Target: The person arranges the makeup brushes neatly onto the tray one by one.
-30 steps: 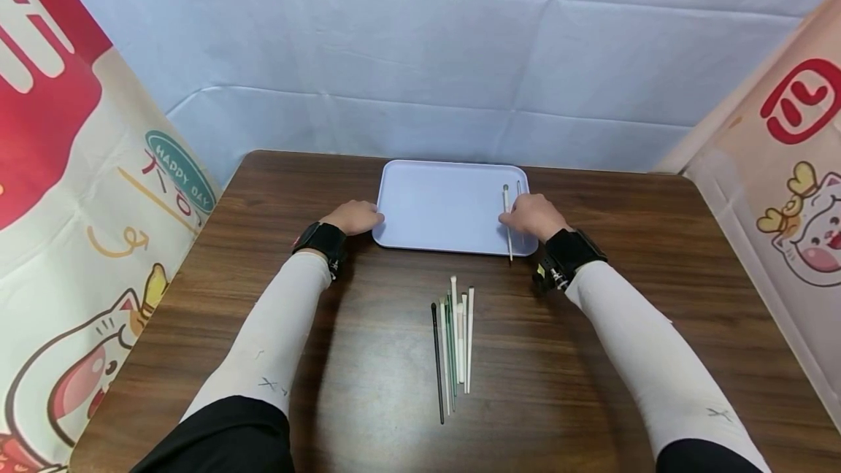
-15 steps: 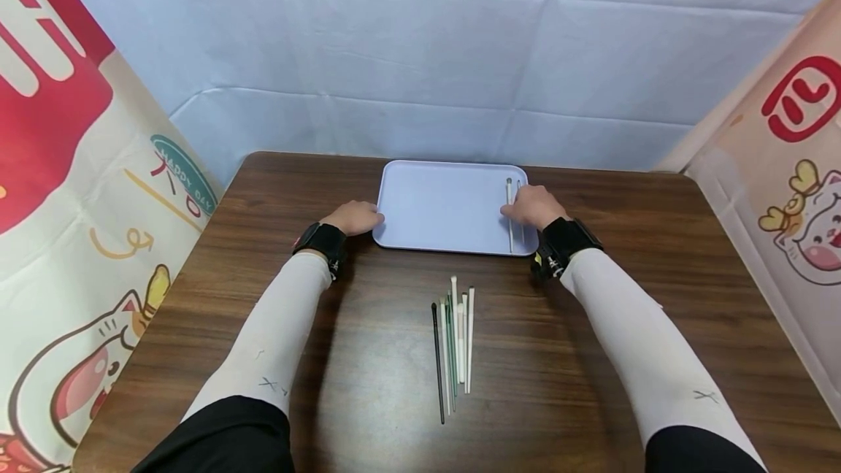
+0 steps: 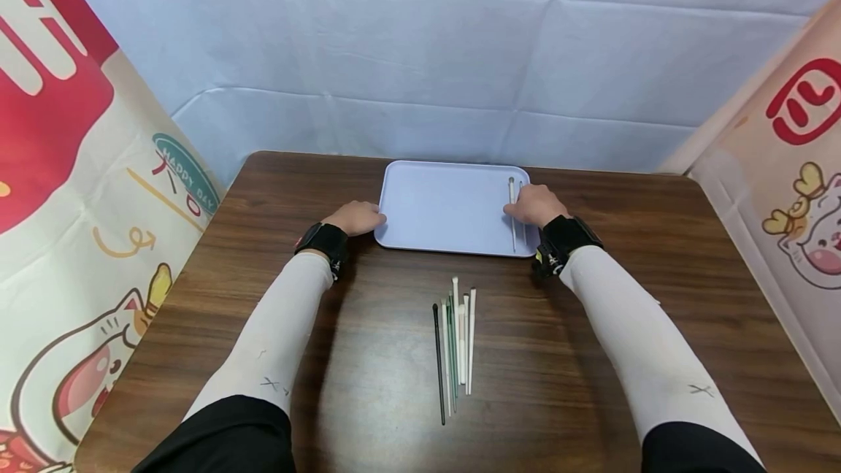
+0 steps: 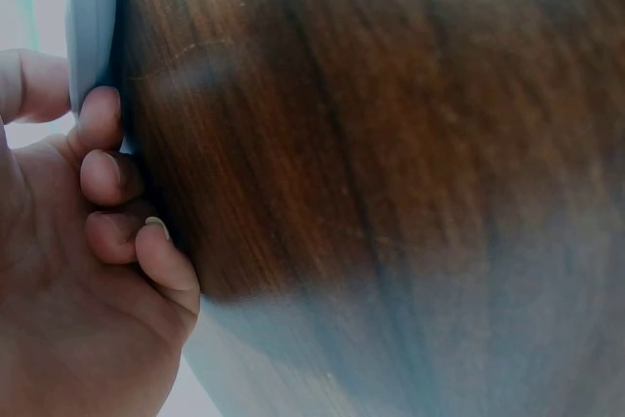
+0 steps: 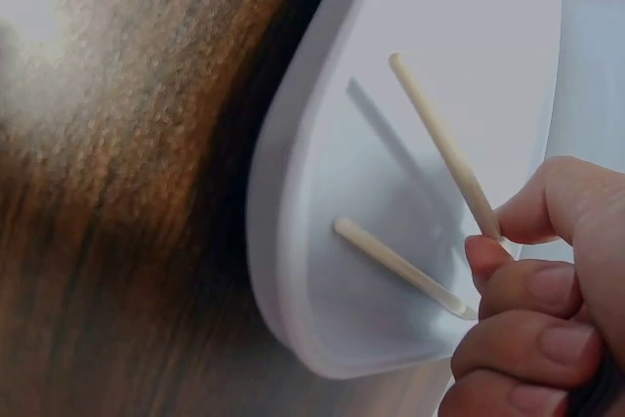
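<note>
"HAPPY DAY" on oval (image 3: 187,172), cloth (image 3: 72,261) left of table (image 3: 368,400), X (image 3: 271,383) on each sleeve (image 3: 266,338) over table, illegible red sign (image 3: 807,101) right of table

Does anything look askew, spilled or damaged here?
Nothing stands out: the tray looks level, gripped by the left hand; the right hand holds one stick over it; the bunched sticks have uneven ends. No spill or break shows.

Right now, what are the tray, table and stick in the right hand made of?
Tray: probably plastic, smooth and evenly pale, with a rounded rim.
Table: wood or printed laminate, I can't tell; brown grain, shiny patch.
Stick in the right hand: likely bare wood, since it's tan and fairly dull.
</note>
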Available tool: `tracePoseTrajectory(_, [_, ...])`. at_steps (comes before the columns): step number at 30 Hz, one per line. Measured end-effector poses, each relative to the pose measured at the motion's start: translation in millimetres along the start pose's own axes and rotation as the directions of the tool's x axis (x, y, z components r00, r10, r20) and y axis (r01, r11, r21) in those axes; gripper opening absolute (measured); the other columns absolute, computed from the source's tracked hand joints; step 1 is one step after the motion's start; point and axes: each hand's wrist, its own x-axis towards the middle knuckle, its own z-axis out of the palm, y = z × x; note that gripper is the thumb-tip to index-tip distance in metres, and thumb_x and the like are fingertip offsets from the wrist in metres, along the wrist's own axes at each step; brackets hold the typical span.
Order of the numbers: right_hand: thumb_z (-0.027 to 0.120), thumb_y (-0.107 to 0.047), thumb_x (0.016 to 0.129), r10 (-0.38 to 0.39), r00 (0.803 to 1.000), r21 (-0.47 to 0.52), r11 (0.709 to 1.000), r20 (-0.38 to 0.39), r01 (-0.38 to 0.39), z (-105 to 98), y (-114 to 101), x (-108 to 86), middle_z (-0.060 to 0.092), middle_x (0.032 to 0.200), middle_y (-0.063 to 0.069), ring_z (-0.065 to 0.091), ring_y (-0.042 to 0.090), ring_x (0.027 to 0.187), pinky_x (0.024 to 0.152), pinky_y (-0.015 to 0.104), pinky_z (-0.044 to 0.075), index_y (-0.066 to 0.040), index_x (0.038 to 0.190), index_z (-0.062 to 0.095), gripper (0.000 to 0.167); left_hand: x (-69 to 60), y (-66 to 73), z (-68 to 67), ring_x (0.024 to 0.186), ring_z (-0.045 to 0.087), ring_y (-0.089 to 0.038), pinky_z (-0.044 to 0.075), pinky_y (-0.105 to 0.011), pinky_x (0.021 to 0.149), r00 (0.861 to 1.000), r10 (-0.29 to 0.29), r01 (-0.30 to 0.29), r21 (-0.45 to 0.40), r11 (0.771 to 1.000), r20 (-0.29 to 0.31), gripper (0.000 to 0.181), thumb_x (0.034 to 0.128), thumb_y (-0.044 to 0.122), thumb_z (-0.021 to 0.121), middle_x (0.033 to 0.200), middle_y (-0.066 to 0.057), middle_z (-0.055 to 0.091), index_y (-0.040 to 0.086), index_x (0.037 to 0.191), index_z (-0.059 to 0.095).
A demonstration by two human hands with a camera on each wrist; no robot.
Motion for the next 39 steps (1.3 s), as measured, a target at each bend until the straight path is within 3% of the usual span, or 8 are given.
tracePoseTrajectory(10, [0.057, -0.028, 0.097, -0.030, 0.999, -0.021, 0.999, -0.018, 0.030, 1.9, 3.5, 4.8, 0.051, 0.070, 0.009, 0.052, 0.022, 0.063, 0.057, 0.032, 0.041, -0.005, 0.071, 0.054, 0.035, 0.3, 0.0, 1.5, 0.131, 0.048, -0.029, 0.037, -0.044, 0.112, 1.000, -0.004, 0.004, -0.002, 1.000, 0.000, 0.055, 0.1038, 0.030, 0.038, 0.151, -0.017, 0.049, 0.001, 0.149, 0.048])
tracePoseTrajectory(23, [0.056, -0.028, 0.098, 0.012, 1.000, 0.024, 1.000, 0.003, -0.012, 0.7, 2.1, 4.6, 0.049, 0.069, 0.007, 0.051, 0.021, 0.062, 0.056, 0.032, 0.040, -0.002, 0.078, 0.057, 0.032, 1.0, -0.8, 2.9, 0.118, 0.051, -0.029, 0.039, -0.043, 0.104, 1.000, -0.002, 0.002, 0.004, 1.000, -0.012, 0.051, 0.1042, 0.029, 0.038, 0.142, -0.016, 0.056, 0.001, 0.144, 0.054])
tracePoseTrajectory(28, [0.056, -0.028, 0.098, 0.009, 1.000, 0.013, 1.000, -0.003, -0.009, 1.1, 2.3, 5.2, 0.051, 0.073, 0.010, 0.053, 0.023, 0.064, 0.056, 0.033, 0.042, 0.000, 0.083, 0.060, 0.032, 0.1, 0.0, 2.3, 0.121, 0.050, -0.028, 0.039, -0.043, 0.107, 1.000, -0.010, 0.010, 0.001, 1.000, -0.015, 0.052, 0.1041, 0.030, 0.039, 0.147, -0.016, 0.053, 0.002, 0.146, 0.052])
tracePoseTrajectory(39, [0.056, -0.028, 0.097, 0.014, 1.000, 0.006, 1.000, 0.003, -0.014, 2.0, 3.4, 9.7, 0.050, 0.077, 0.011, 0.052, 0.023, 0.066, 0.056, 0.032, 0.041, 0.003, 0.094, 0.060, 0.031, -0.8, 0.4, 2.8, 0.110, 0.052, -0.028, 0.041, -0.043, 0.100, 1.000, -0.004, 0.004, -0.007, 1.000, -0.029, 0.050, 0.1034, 0.029, 0.040, 0.138, -0.016, 0.059, 0.001, 0.141, 0.057])
